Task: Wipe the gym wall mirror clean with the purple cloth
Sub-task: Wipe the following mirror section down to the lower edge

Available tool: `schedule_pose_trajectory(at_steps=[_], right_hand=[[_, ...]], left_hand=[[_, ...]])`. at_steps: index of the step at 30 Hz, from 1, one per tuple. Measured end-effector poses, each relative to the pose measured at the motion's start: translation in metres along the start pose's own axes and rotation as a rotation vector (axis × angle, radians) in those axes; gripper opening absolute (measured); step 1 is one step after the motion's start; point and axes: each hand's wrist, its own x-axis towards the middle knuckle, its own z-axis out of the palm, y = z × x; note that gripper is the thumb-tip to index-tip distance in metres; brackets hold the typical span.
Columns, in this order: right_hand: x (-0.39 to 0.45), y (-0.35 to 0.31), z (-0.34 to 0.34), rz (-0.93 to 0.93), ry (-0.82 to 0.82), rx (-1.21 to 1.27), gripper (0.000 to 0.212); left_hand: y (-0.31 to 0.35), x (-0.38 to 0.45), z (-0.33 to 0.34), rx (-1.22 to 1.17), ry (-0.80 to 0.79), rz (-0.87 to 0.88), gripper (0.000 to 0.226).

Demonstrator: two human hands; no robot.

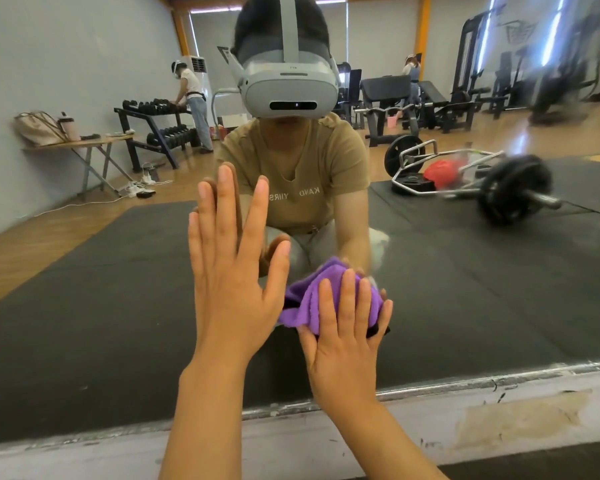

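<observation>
My left hand lies flat, fingers spread, on the mirror and will likely leave fresh prints. My right hand, fingers straight, presses the purple cloth low on the glass; bunched and fluffy, it could slip or skip patches.

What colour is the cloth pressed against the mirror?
Purple; the cloth under the right hand shows best in the head view.
</observation>
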Motion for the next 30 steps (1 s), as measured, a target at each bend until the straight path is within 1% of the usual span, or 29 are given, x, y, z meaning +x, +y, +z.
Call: schedule_pose_trajectory(at_steps=[3,7,9,11,13,15,17,19,20,24,28,30], right_hand=[[-0.036,0.008,0.011,-0.067,-0.049,-0.051,0.063],[-0.110,0.025,0.027,-0.174,-0.207,-0.151,0.062],[-0.130,0.032,0.029,-0.168,-0.261,-0.185,0.062],[-0.127,0.031,0.028,-0.137,-0.286,-0.169,0.063],[-0.108,0.024,0.025,-0.136,-0.262,-0.130,0.060],[-0.067,0.011,0.016,-0.125,-0.169,-0.059,0.059],[-0.007,-0.007,0.001,-0.052,-0.068,-0.016,0.062],[0.042,-0.018,-0.017,0.019,-0.027,0.001,0.064],[0.057,-0.019,-0.024,0.021,-0.023,0.001,0.065],[0.080,-0.012,-0.041,-0.026,-0.030,-0.009,0.063],[0.095,-0.015,-0.034,0.009,0.038,0.016,0.061],[0.086,-0.015,-0.025,0.021,0.092,0.050,0.060]], left_hand=[[-0.001,0.000,0.000,0.003,0.009,0.012,0.067],[0.000,-0.002,-0.002,-0.018,0.014,-0.007,0.068],[-0.001,-0.005,-0.004,-0.047,0.020,-0.059,0.069],[-0.004,-0.007,-0.004,-0.044,0.016,-0.075,0.071],[-0.007,-0.009,-0.005,-0.037,0.006,-0.066,0.071],[-0.009,-0.010,-0.004,-0.042,0.009,-0.061,0.071],[-0.010,-0.010,-0.003,-0.039,0.016,-0.056,0.071],[-0.011,-0.010,-0.003,-0.050,0.020,-0.048,0.068],[-0.011,-0.010,-0.003,-0.066,0.029,-0.045,0.066],[-0.017,-0.013,-0.004,-0.083,0.098,-0.078,0.058],[-0.022,-0.017,-0.003,-0.051,0.111,-0.082,0.057],[-0.023,-0.017,-0.002,-0.050,0.117,-0.072,0.057]])
